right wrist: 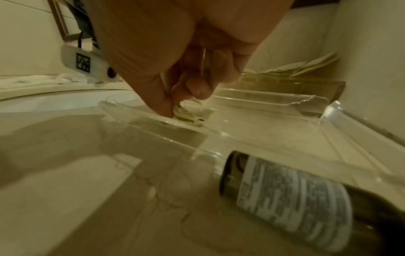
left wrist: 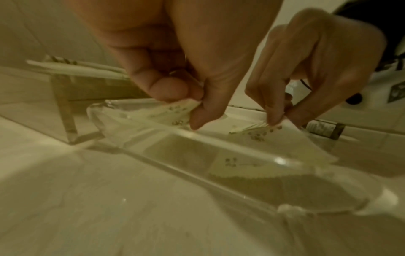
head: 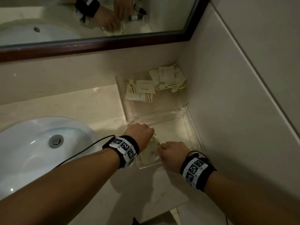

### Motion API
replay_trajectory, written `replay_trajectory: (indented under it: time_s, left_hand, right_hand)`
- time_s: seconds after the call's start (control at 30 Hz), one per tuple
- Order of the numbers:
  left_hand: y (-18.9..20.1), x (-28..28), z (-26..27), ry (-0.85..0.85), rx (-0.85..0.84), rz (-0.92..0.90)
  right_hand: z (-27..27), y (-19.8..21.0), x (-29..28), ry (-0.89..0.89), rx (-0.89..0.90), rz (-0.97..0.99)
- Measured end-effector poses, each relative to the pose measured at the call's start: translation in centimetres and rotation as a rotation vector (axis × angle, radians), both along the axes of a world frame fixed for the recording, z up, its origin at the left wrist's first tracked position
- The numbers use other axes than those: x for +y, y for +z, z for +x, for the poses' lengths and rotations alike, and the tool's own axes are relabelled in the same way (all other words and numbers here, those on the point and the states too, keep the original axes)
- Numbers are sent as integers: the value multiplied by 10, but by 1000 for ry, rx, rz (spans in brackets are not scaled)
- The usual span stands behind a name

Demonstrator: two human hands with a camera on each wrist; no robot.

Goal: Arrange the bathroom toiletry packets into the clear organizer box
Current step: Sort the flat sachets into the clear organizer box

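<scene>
Both hands reach into the clear organizer box [head: 186, 125] at the counter's right edge: the left hand [head: 139, 133] and right hand [head: 172, 154] each pinch a packet [left wrist: 285, 138] inside it.

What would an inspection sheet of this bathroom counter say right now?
Surface: pale stone counter, sink at its left.
Job's things: clear box in the corner, with packets inside under the hands; loose packets piled on a clear stand behind it.
Clutter: dark labelled bottle lying beside the box.
Grips: left hand and right hand each pinch a packet over the box.
Cables: black wire from the left wristband; another at the right wristband.
Surroundings: framed mirror, tiled wall.
</scene>
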State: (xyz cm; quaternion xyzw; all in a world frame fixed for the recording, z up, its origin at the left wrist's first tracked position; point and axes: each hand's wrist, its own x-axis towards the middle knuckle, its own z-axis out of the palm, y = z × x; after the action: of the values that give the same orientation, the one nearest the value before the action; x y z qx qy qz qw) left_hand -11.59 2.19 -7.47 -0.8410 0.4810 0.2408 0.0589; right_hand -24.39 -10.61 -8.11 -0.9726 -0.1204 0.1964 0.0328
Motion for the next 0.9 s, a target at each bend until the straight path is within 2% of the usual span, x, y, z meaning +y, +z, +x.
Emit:
replay_trajectory:
  time_s: [0.13, 0.33, 0.53, 0.63, 0.73, 0.9]
  left_hand:
    - [-7, -3, -3, 11, 20, 62]
    - [-13, -8, -3, 13, 64, 87]
    - [-18, -8, 3, 139, 203, 68]
    - [-17, -7, 5, 190, 226, -3]
    - [-13, -7, 12, 285, 218, -152]
    - [11, -7, 37, 405, 100, -381]
  right_hand:
    - [2, -6, 0, 3, 25, 27]
    - [14, -1, -2, 38, 167, -8]
    - [21, 9, -1, 60, 216, 11]
    - [25, 10, -2, 73, 232, 0]
    - [31, 10, -4, 67, 225, -1]
    - [51, 17, -13, -72, 106, 54]
